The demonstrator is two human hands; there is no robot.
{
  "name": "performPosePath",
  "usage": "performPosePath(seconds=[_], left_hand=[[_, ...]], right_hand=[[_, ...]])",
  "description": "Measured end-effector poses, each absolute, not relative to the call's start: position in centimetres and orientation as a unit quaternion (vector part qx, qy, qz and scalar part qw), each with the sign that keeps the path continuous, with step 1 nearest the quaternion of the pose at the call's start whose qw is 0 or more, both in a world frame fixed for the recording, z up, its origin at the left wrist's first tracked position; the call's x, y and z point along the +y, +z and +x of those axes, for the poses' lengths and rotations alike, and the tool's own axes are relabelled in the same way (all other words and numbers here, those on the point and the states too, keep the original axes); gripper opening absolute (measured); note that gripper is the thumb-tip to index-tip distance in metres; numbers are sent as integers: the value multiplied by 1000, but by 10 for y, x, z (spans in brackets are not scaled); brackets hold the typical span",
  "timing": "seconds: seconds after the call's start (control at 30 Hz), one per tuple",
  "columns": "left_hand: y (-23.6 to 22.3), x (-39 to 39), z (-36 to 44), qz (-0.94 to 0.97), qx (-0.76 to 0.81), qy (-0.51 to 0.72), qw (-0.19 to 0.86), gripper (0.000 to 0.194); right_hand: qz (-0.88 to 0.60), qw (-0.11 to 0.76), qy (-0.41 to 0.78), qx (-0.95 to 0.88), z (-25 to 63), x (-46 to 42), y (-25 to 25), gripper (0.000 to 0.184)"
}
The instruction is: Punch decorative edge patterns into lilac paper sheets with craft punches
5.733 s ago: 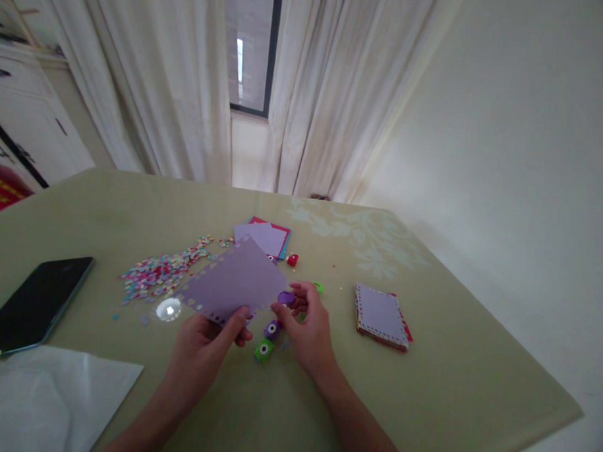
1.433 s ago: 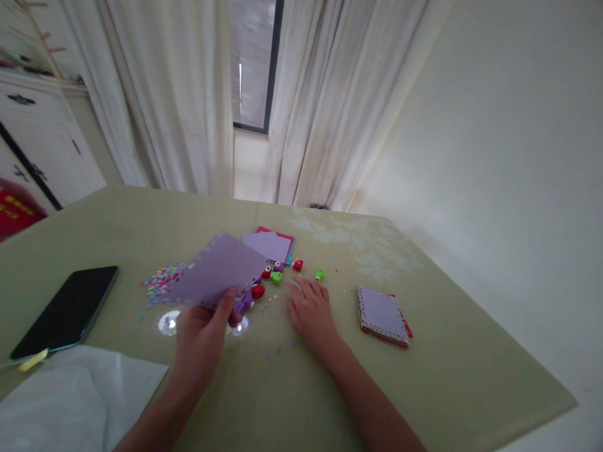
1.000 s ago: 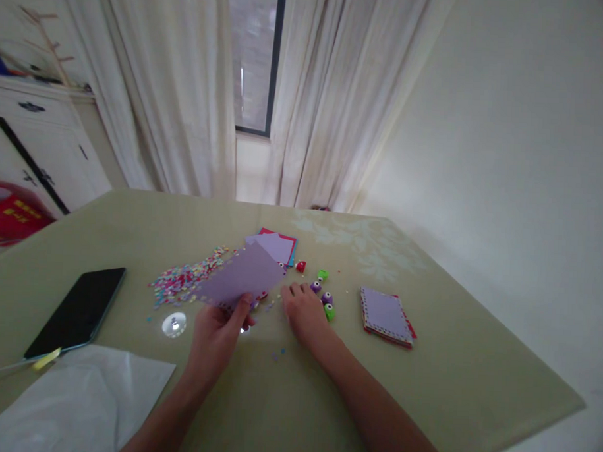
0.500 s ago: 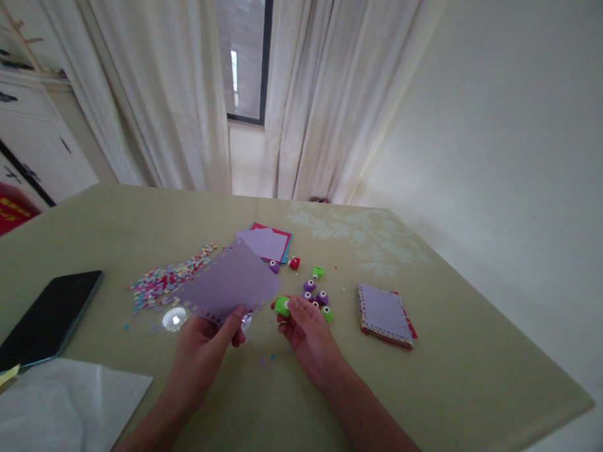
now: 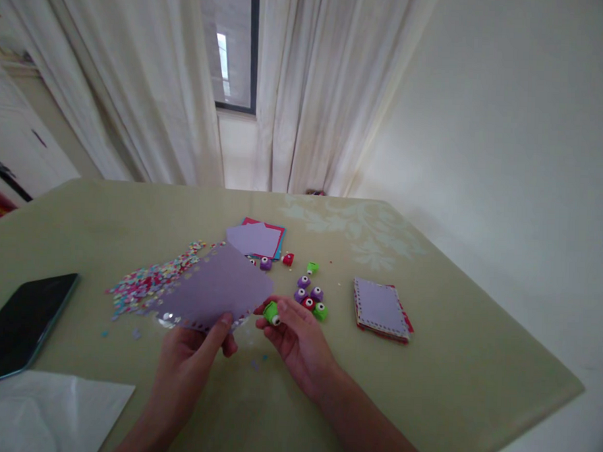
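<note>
A purple sheet of paper with punched holes along its edges is pinched in my left hand, thumb on top. Just right of it my right hand is closed on a small green craft hole punch with a white round button. The punch is close to the paper's right corner; whether it touches the edge I cannot tell. Behind my right hand lie several more little punches, among them a purple one, a red one and a green one.
Left of the paper spreads a pile of colourful confetti. Purple, red and blue sheets lie farther back. A stack of punched paper sits at the right. A black tablet and a white sheet are at the left.
The view has shifted slightly, so things sit a little farther left. The green punch has turned in my right hand, its button now pointing downward. Both hands keep their holds.
</note>
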State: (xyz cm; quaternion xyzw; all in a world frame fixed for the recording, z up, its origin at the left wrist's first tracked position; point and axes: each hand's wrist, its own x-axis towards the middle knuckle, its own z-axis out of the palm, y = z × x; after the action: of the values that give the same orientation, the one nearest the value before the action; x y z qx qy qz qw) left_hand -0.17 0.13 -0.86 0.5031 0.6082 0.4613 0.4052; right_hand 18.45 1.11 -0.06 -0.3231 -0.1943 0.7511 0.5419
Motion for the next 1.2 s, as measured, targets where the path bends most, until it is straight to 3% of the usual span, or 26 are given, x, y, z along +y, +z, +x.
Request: performPosePath(seconds=[0.17, 0.4, 0.57, 1.2], left_hand=[[-9, 1, -2, 499, 612, 465, 401, 51], [2, 0, 6, 514, 582, 487, 400, 43], [4, -1, 13, 498, 597, 468, 420, 40], [3, 1, 11, 461, 595, 514, 412, 39]], right_hand=[[-307, 572, 746, -150, 181, 13, -6, 44], [-308, 550, 757, -171, 180, 11, -3, 41], [-327, 537, 741, -234, 179, 9, -3, 51], [-360, 511, 709, -326, 186, 12, -15, 38]])
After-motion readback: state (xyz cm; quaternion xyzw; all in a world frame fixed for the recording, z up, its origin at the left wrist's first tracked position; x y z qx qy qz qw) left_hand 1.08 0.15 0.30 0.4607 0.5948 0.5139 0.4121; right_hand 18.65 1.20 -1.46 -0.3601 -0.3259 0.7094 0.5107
